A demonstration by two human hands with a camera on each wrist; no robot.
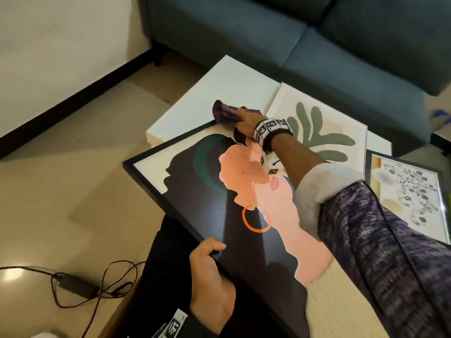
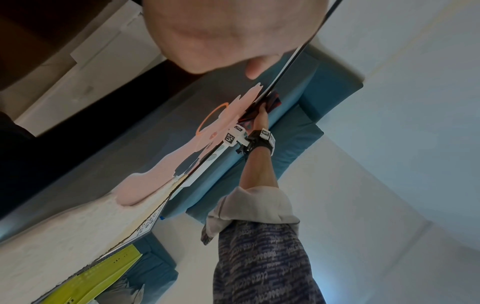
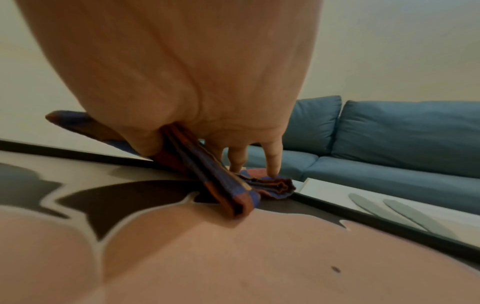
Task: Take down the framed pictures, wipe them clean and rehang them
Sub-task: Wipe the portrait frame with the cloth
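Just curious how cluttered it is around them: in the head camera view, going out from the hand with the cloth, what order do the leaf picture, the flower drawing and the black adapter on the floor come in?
From the right hand:
1. Leaf picture, just beside it on the table.
2. Flower drawing, farther right, at the table's edge.
3. Black adapter, far left on the floor.

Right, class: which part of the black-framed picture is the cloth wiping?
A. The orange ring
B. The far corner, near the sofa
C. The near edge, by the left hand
B: the right hand presses the cloth on the black-framed picture at its far corner.
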